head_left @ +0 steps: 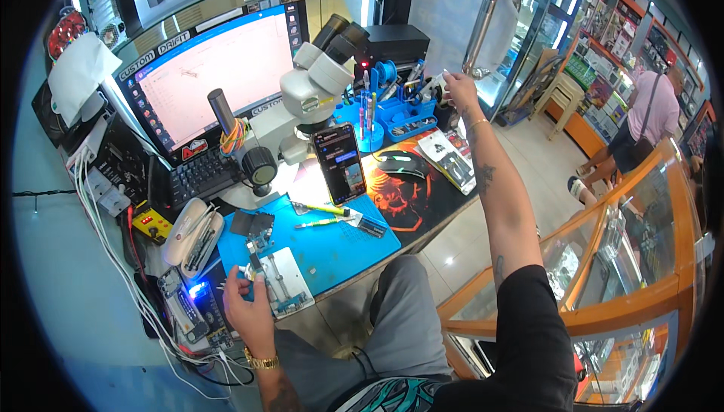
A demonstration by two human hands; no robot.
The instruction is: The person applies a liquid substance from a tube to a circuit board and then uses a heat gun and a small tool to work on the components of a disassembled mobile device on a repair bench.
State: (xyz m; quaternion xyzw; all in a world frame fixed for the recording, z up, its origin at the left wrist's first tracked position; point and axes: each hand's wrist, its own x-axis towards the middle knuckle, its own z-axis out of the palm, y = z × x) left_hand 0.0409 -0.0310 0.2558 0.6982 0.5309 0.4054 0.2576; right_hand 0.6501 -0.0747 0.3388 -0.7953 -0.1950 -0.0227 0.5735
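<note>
My left hand (250, 308), a gold watch at its wrist, is at the near left of the blue repair mat (369, 238). Its fingers curl beside a metal clamp fixture (283, 279) on a white base; a small pale thing shows at the fingertips, too small to name. My right arm stretches far to the right, over the desk's edge. There my right hand (461, 93) pinches something small and whitish near a dark pen cup (443, 110); I cannot make out its kind. A phone (339, 163) with a lit screen leans upright below the microscope (313, 84).
A monitor (219, 72) and keyboard (200, 179) stand behind. A mouse (403, 164) lies right of the phone, near a blue tool organizer (403, 119). An open case (194, 237) and cables crowd the left. A glass showcase (633, 238) stands right; another person (652, 103) is beyond.
</note>
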